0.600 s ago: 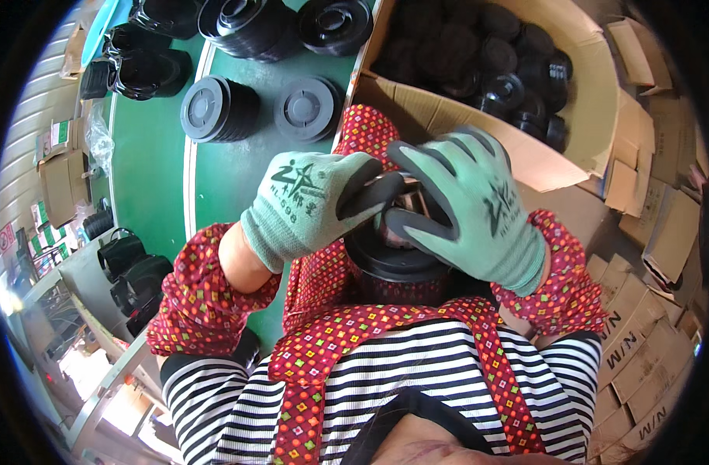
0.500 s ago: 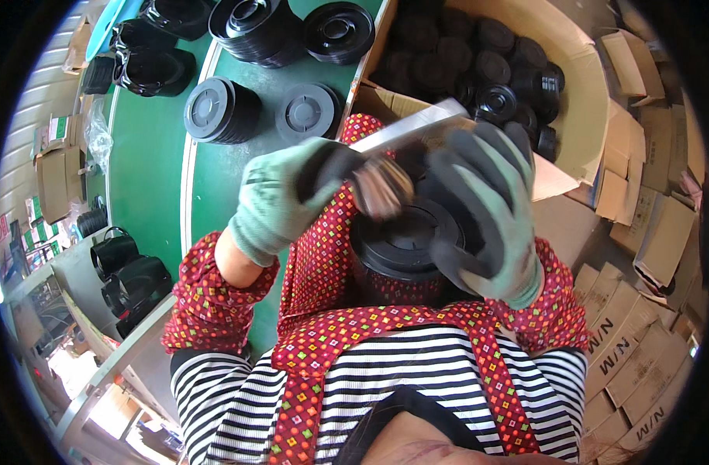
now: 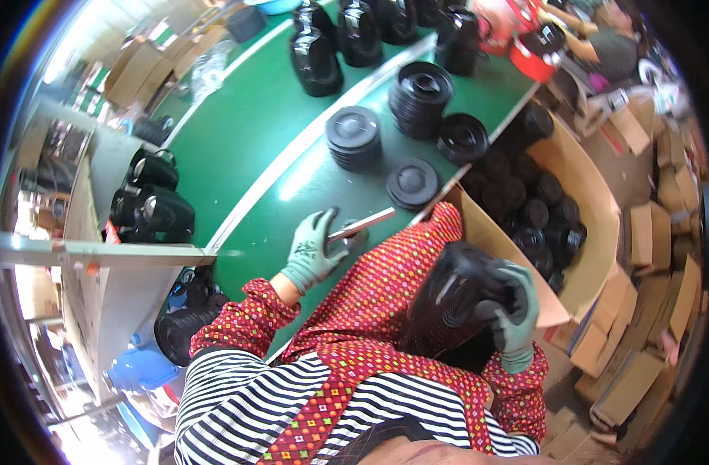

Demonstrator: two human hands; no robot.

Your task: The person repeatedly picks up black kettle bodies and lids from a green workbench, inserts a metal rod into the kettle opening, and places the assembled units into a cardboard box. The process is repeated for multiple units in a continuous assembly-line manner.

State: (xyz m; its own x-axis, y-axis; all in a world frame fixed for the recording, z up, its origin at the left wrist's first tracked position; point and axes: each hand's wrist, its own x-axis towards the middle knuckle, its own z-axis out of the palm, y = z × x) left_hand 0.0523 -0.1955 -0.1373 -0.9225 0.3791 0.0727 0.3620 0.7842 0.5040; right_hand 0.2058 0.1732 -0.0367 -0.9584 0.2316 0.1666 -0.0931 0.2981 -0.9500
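Note:
My left hand (image 3: pixel 314 249), in a green and black work glove, is at the near part of the green table with fingers spread. Between its fingertips and the tabletop lies a thin silver metal strip (image 3: pixel 366 222), beside a small shiny piece too unclear to name. My right hand (image 3: pixel 513 310), gloved alike, is closed on a glossy black plastic pot (image 3: pixel 451 294), with fingers curled round its right end. The pot lies tilted over my lap, against the red patterned apron (image 3: pixel 370 322). Whether a handle is inside the grip cannot be seen.
Stacks of black round lids (image 3: pixel 353 133) stand on the green table (image 3: pixel 253 155). Glossy black pots (image 3: pixel 315 62) are behind them. An open cardboard box (image 3: pixel 595 186) of black parts is at the right. Another person (image 3: pixel 614 54) sits at the far right.
My left hand has moved left and down to the table with the strip, and its fingers have opened. My right hand now grips the pot, which has tipped from upright onto its side.

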